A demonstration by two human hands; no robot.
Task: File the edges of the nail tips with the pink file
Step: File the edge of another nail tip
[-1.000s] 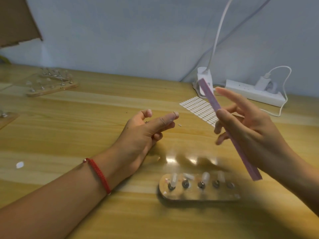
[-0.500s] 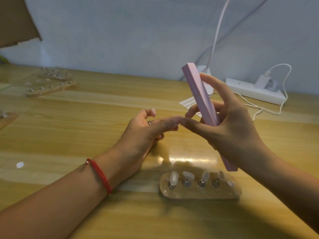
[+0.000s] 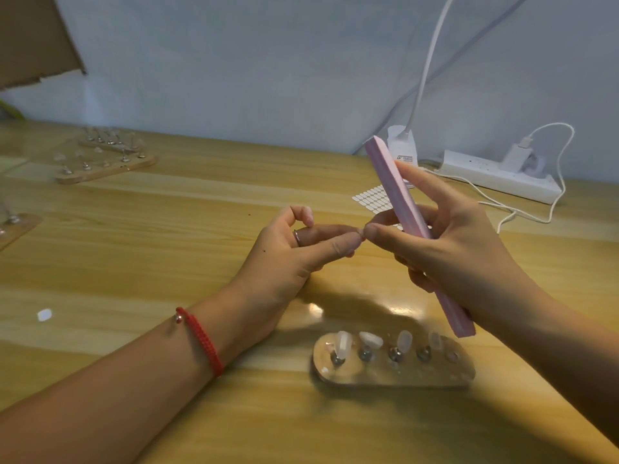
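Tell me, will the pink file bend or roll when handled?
Probably stiff: the pink file looks straight though the right hand holds only its middle. Likely light, since few fingers carry it. Its flat faces should resist rolling.

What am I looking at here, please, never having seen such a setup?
There is no machine here: a person works with bare hands, and one camera worn on their head looks down at them. The right hand grips a long pink nail file, held steeply. The left hand meets the right thumb at its fingertips; whether something tiny is pinched there I cannot tell. On the wooden table lies an oval holder carrying clear nail tips on metal pins. Behind are a white power strip and a sheet of white stickers.
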